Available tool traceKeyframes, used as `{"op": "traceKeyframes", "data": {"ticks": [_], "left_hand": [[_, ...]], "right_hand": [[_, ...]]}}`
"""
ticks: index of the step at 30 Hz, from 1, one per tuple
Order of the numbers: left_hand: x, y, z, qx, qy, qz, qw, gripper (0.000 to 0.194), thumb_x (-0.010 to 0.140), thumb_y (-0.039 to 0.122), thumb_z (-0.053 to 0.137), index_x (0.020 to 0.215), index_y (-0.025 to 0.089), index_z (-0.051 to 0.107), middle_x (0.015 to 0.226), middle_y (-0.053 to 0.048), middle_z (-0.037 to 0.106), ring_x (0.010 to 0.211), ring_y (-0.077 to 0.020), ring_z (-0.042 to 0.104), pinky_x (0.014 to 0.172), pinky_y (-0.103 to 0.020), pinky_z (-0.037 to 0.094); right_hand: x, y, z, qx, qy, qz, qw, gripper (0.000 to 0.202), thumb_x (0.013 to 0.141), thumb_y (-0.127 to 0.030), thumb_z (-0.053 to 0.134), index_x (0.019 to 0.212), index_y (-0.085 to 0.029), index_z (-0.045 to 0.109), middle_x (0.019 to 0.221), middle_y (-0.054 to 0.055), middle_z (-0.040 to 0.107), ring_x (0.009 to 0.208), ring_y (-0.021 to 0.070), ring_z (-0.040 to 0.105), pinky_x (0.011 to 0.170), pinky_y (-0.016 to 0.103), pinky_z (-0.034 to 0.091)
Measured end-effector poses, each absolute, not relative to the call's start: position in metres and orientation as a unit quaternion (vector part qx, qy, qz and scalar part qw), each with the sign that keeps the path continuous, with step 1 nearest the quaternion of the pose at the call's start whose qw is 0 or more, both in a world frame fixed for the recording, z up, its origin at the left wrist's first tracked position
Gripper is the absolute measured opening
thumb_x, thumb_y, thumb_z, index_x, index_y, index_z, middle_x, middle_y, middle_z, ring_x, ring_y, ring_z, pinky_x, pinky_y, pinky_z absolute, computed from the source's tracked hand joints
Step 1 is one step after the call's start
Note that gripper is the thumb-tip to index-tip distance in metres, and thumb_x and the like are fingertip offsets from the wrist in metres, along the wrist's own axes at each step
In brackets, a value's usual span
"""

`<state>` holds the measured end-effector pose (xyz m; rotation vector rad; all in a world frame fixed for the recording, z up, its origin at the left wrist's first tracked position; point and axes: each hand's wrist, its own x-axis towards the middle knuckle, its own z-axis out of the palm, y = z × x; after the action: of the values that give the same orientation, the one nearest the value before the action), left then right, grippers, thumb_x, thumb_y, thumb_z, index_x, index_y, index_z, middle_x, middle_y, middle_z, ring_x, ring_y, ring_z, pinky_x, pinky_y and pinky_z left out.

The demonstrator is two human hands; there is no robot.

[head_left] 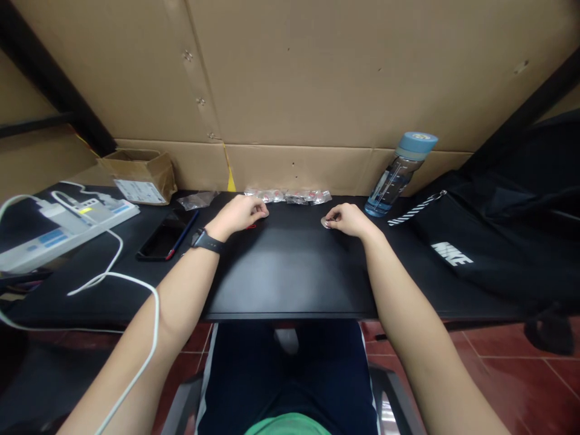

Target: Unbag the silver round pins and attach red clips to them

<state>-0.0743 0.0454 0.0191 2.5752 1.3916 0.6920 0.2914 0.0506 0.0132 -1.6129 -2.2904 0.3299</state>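
Observation:
My left hand [242, 212] is closed, thumb and fingers pinched on a small pale disc [266, 214] mostly hidden by the fingertips. A bit of something red [251, 226] shows on the table under that hand; its kind is unclear. Across from it, my right hand [348, 219] pinches a small, shiny, silvery disc [325, 223] close to the tabletop. Behind both hands, several clear plastic packets [309, 197] with red marks lie in a row along the cardboard wall.
On the black table [290, 272], a water bottle [394, 175] and a black bag [475, 241] are at the right. Leftward are a phone [163, 235], a small cardboard box [145, 175], a power strip [67, 226] and a white cable [156, 314] crossing before my left forearm.

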Motion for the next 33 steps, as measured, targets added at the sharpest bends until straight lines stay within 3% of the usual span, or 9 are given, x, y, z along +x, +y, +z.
{"op": "traceKeyframes", "data": {"ticks": [8, 17, 23, 28, 31, 33], "left_hand": [[-0.121, 0.041, 0.042, 0.824, 0.508, 0.214, 0.133, 0.023, 0.082, 0.042, 0.068, 0.089, 0.023, 0.078, 0.087, -0.002, 0.080, 0.080, -0.0205, 0.074, 0.077, -0.028, 0.052], [-0.135, 0.053, 0.029, 0.818, 0.525, 0.099, 0.215, 0.021, 0.068, 0.036, 0.072, 0.085, 0.025, 0.079, 0.087, -0.001, 0.080, 0.082, -0.0211, 0.074, 0.078, -0.028, 0.055], [-0.130, 0.055, 0.022, 0.832, 0.485, 0.135, 0.234, 0.024, 0.071, 0.028, 0.061, 0.090, 0.023, 0.076, 0.091, -0.002, 0.079, 0.085, -0.0190, 0.074, 0.080, -0.027, 0.056], [-0.109, 0.058, 0.010, 0.826, 0.498, 0.249, 0.084, 0.038, 0.076, 0.023, 0.062, 0.112, 0.021, 0.074, 0.109, -0.009, 0.077, 0.099, -0.0242, 0.071, 0.092, -0.035, 0.054], [-0.096, 0.060, 0.003, 0.851, 0.476, 0.220, -0.002, 0.041, 0.080, 0.019, 0.062, 0.117, 0.027, 0.076, 0.125, -0.007, 0.074, 0.118, -0.0291, 0.066, 0.102, -0.041, 0.048], [-0.090, 0.061, 0.001, 0.854, 0.482, 0.196, -0.002, 0.042, 0.082, 0.015, 0.059, 0.115, 0.031, 0.078, 0.123, -0.003, 0.076, 0.119, -0.0284, 0.066, 0.100, -0.038, 0.047]], "right_hand": [[0.291, 0.051, 0.013, -0.556, -0.805, 0.124, 0.165, 0.017, 0.078, -0.029, 0.079, 0.094, -0.023, 0.082, 0.095, 0.004, 0.080, 0.081, 0.0194, 0.072, 0.074, 0.029, 0.049], [0.291, 0.050, 0.013, -0.558, -0.802, 0.131, 0.169, 0.019, 0.081, -0.034, 0.076, 0.094, -0.022, 0.081, 0.094, 0.004, 0.079, 0.080, 0.0189, 0.071, 0.075, 0.030, 0.050], [0.291, 0.051, 0.012, -0.559, -0.800, 0.134, 0.170, 0.019, 0.080, -0.035, 0.075, 0.095, -0.023, 0.081, 0.094, 0.003, 0.079, 0.081, 0.0189, 0.071, 0.075, 0.030, 0.050], [0.291, 0.051, 0.012, -0.558, -0.802, 0.134, 0.167, 0.018, 0.081, -0.033, 0.075, 0.094, -0.022, 0.081, 0.094, 0.004, 0.079, 0.082, 0.0195, 0.071, 0.075, 0.030, 0.051], [0.290, 0.050, 0.013, -0.554, -0.805, 0.133, 0.165, 0.018, 0.082, -0.033, 0.075, 0.095, -0.022, 0.081, 0.094, 0.004, 0.079, 0.082, 0.0194, 0.072, 0.076, 0.030, 0.051], [0.290, 0.050, 0.013, -0.555, -0.804, 0.134, 0.165, 0.019, 0.082, -0.033, 0.075, 0.095, -0.022, 0.081, 0.095, 0.004, 0.079, 0.082, 0.0193, 0.072, 0.076, 0.030, 0.051]]}}
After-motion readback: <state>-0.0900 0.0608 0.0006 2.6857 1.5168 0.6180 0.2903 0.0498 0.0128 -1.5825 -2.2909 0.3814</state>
